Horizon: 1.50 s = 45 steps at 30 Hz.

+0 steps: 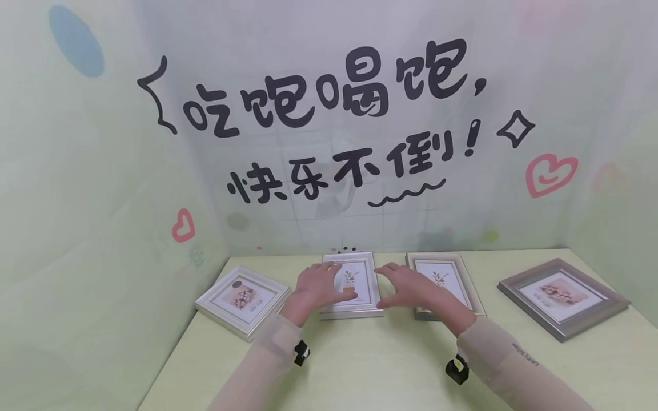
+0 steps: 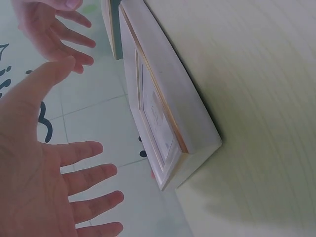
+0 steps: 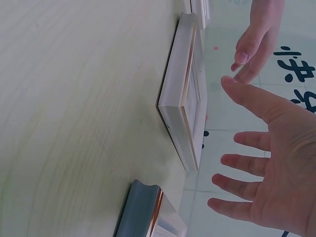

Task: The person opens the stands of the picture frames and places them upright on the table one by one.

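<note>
Both hands hover around a white picture frame (image 1: pixel 353 313) that lies flat on the table, its print showing a potted plant. My left hand (image 1: pixel 319 285) is over the frame's left side, fingers spread and thumb apart. On the opposite side, my right hand (image 1: pixel 408 286) reaches in with its fingers spread too, between this frame and a beige-edged picture frame (image 1: pixel 470 279). In the left wrist view the white frame's side (image 2: pixel 168 84) stands apart from the fingers. The right wrist view likewise has a gap between the frame (image 3: pixel 173 79) and the right hand (image 3: pixel 276 163).
A silver-white picture frame (image 1: pixel 244 299) lies angled at the table's left, beside the wall. At the right lies a grey-brown picture frame (image 1: pixel 562 299), also angled. The pale table (image 1: pixel 349 371) backs onto a curtain-like wall (image 1: pixel 329 222) with black lettering.
</note>
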Each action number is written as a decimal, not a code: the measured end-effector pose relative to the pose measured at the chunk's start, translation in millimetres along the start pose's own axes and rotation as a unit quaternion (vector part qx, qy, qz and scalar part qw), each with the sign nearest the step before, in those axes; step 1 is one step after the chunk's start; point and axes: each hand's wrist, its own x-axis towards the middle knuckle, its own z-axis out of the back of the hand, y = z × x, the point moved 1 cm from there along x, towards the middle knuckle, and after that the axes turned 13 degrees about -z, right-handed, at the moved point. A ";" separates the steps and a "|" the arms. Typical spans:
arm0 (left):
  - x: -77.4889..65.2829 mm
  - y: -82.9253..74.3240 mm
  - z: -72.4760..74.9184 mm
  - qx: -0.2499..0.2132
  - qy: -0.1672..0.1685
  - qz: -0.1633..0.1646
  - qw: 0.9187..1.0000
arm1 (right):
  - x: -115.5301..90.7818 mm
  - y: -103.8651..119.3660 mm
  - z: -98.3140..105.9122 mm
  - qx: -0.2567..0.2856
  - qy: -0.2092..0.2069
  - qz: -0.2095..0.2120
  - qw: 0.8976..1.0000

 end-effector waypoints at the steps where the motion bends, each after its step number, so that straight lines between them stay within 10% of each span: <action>1: -1.1 0.0 0.1 0.001 0.000 0.000 1.000 | 0.1 -0.5 -0.9 -0.001 -0.001 0.002 1.000; 32: -25.1 6.3 -13.8 -0.012 0.000 0.034 0.999 | -2.4 4.3 -22.5 -0.020 -0.020 -0.020 0.999; 45: -31.1 5.1 -24.4 -0.113 0.002 0.063 0.992 | -5.7 2.2 -33.9 -0.037 -0.032 -0.037 0.998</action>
